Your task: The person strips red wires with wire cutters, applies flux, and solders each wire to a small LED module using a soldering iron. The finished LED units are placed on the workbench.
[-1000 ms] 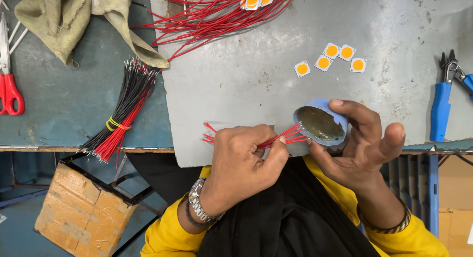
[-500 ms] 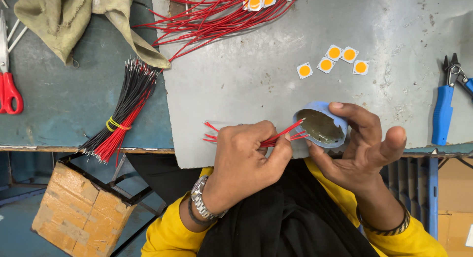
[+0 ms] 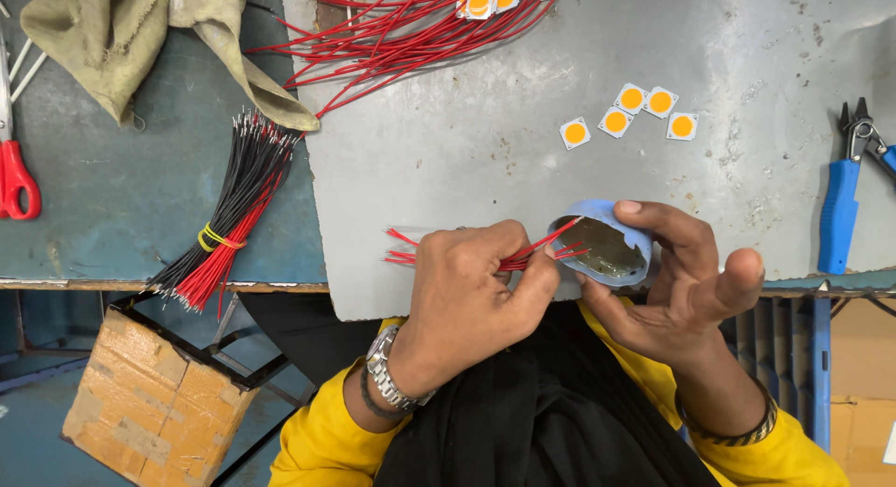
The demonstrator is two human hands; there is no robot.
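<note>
I see my left hand [image 3: 471, 286] clenched around a few short red wires [image 3: 537, 254], their tips reaching over the rim of the small blue tin [image 3: 602, 249]. My right hand [image 3: 677, 282] cradles that tin between thumb and forefinger at the near edge of the grey surface [image 3: 485, 132]; what the tin holds looks like a dull paste, though I can't be sure. Five square orange chips [image 3: 635, 114] lie farther back, blue pliers [image 3: 840, 207] off right, and a tied wire bundle [image 3: 229, 230] to the left.
</note>
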